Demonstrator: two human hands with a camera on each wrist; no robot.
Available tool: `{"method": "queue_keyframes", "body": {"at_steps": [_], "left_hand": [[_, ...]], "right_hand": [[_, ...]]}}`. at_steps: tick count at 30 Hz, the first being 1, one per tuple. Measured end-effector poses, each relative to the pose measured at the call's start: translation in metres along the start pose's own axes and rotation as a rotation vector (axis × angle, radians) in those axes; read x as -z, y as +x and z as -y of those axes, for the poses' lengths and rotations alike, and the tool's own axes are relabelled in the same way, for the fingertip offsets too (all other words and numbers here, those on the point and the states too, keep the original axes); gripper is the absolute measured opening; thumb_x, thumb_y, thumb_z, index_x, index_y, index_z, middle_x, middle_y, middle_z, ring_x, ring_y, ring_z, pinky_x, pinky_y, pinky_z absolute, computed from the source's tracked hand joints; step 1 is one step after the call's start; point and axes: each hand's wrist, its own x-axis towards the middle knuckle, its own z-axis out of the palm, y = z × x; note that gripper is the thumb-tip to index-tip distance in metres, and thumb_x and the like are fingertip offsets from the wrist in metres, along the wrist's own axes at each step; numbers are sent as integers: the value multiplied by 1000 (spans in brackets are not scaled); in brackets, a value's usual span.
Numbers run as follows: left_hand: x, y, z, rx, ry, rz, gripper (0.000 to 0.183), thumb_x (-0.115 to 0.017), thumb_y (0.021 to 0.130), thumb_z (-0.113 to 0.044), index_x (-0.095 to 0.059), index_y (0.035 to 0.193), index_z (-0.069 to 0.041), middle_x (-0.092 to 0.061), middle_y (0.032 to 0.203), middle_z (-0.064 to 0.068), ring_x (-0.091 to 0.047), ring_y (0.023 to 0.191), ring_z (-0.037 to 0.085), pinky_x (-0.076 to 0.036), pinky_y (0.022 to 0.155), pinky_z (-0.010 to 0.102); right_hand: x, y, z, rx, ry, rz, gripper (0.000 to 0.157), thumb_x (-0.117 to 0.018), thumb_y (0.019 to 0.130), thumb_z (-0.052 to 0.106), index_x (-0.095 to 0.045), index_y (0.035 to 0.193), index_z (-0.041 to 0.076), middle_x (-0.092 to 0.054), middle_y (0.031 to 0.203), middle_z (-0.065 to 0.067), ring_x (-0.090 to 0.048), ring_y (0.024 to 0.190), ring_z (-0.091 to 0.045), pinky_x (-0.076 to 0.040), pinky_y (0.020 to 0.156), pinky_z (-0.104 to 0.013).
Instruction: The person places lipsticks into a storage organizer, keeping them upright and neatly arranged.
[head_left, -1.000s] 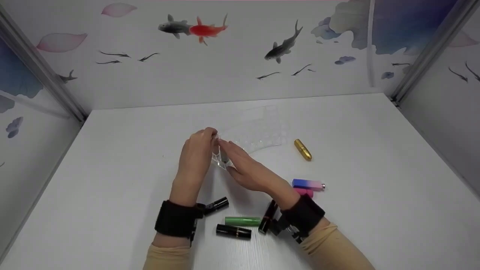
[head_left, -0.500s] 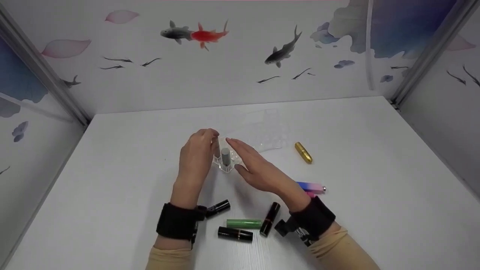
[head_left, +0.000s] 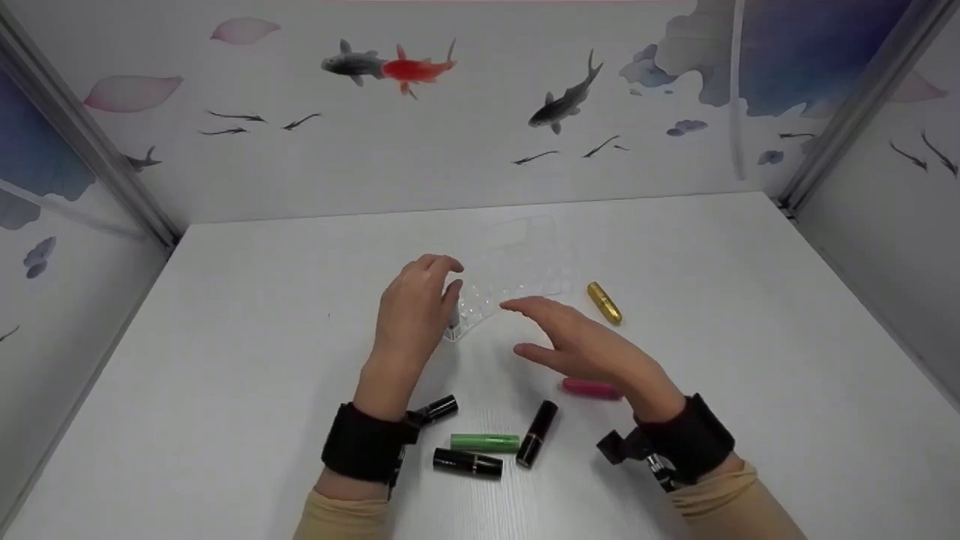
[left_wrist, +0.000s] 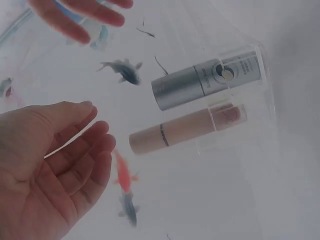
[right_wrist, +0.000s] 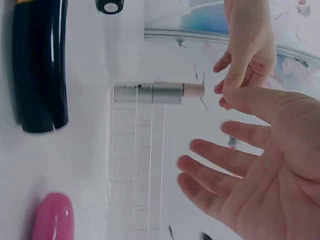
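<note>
A clear organizer (head_left: 491,296) stands in front of my hands. In the left wrist view, a silver cosmetic tube (left_wrist: 180,90) and a beige lipstick tube (left_wrist: 172,132) stand side by side in its slots. My left hand (head_left: 412,311) is beside them with fingers loosely curved, and a gap separates its fingertips (left_wrist: 107,142) from the beige tube. In the head view this hand hides most of both tubes. My right hand (head_left: 589,341) is held off to the right, fingers extended and thumb apart, holding nothing.
Nearer me lie black lipstick tubes (head_left: 538,433) and a green tube (head_left: 484,443). A pink tube (head_left: 589,388) lies under my right hand, and a gold tube (head_left: 604,302) lies right of the organizer. A printed panel (head_left: 480,165) borders the table's far edge.
My right hand has drawn away to the right from the organizer. My left hand has shifted slightly right, its fingers now spread from the tubes. The blue-pink tube is now hidden behind my right arm.
</note>
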Motion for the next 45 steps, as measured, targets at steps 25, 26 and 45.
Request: {"method": "queue_keyframes", "body": {"at_steps": [25, 26, 45], "left_hand": [[-25, -39, -68, -40, 109, 921, 45, -79, 81, -49, -59, 63, -12, -49, 61, -4, -44, 60, 11, -41, 58, 27], [-26, -40, -69, -41, 120, 924, 46, -79, 80, -50, -59, 63, -13, -48, 61, -4, -44, 60, 11, -42, 58, 27], [-35, -49, -77, -129, 154, 951, 41, -79, 80, -48, -66, 72, -10, -48, 58, -4, -49, 59, 12, -46, 59, 27]], "right_hand": [[-3, -13, -12, -147, -168, 400, 25, -77, 78, 1, -72, 102, 7, -66, 89, -4, -57, 83, -16, -48, 74, -29], [-4, -13, -13, -137, -174, 402, 24, -76, 79, 1, -72, 101, 8, -66, 88, -3, -57, 82, -15, -48, 74, -28], [-14, -8, -17, -126, -98, 429, 23, -70, 76, -6, -76, 90, 11, -66, 78, 5, -48, 67, -7, -42, 61, -21]]}}
